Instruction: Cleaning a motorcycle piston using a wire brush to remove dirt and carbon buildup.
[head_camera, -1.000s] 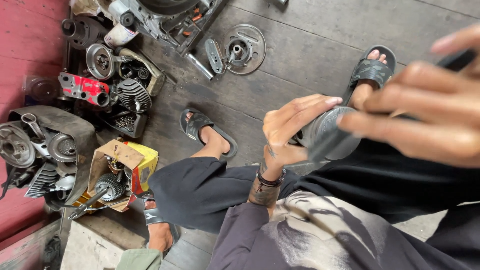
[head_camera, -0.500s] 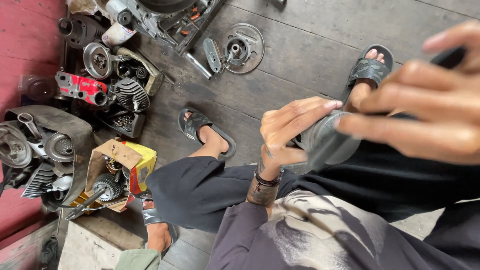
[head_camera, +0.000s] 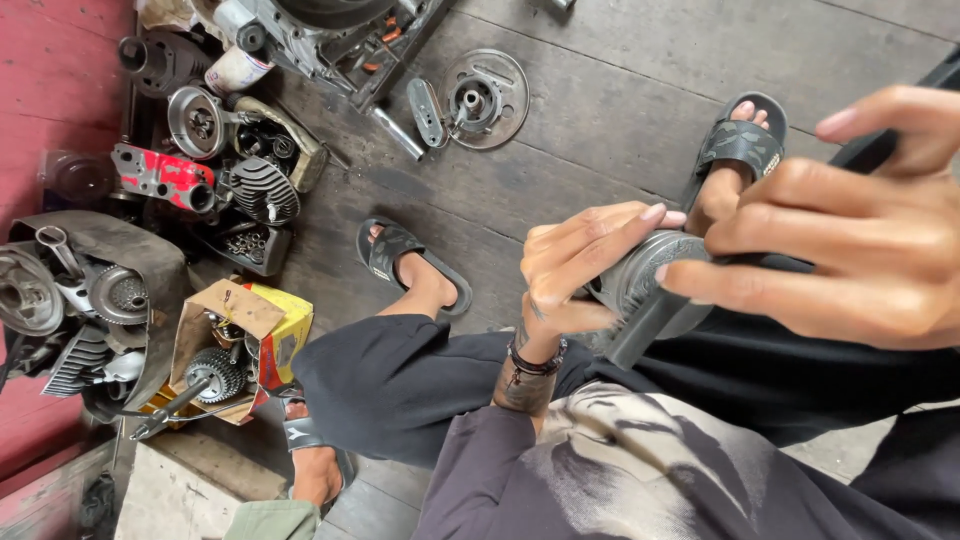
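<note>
- Far left, on the red floor edge: engine casing (head_camera: 40, 290) with a cooling-finned part and a round sprocket-like part (head_camera: 118, 293), lying on a dark sheet.
- Upper left: heap of dismantled motor parts — a red housing (head_camera: 160, 178), a finned cylinder (head_camera: 263, 190), a round grey cover (head_camera: 197, 121).
- Lower left: open cardboard box (head_camera: 240, 330), yellow on one side, with a gear (head_camera: 208, 372) and a shaft in it.
- Upper centre, on the grey plank floor (head_camera: 620, 110): flat round plate with a hub (head_camera: 486, 98), a small lever-shaped piece just beside it.
- Centre: a foot in a black sandal (head_camera: 400, 255), planted on the planks; dark trouser leg below it.
- Centre right: left hand (head_camera: 580, 265), bracelet at the wrist, fingers curled over the top of a round grey metal part (head_camera: 650, 280); closed on it, steadying it above the lap.
- Right of it: a second black sandal (head_camera: 740, 145), toes showing, well apart from the first.
- Far right, close to the camera: right hand (head_camera: 850, 240), fingers bent and pressed to the other side of the round grey metal part, a dark bar-shaped piece (head_camera: 650, 325) running down from under them; whether it grips the bar or only the part cannot be told.
- Step in hand, as a judgement: the part is held between both hands and worked on or checked, at lap height.
- Next move, as a judgement: calls for a firm hold by the left hand while the right turns or pulls its side.
</note>
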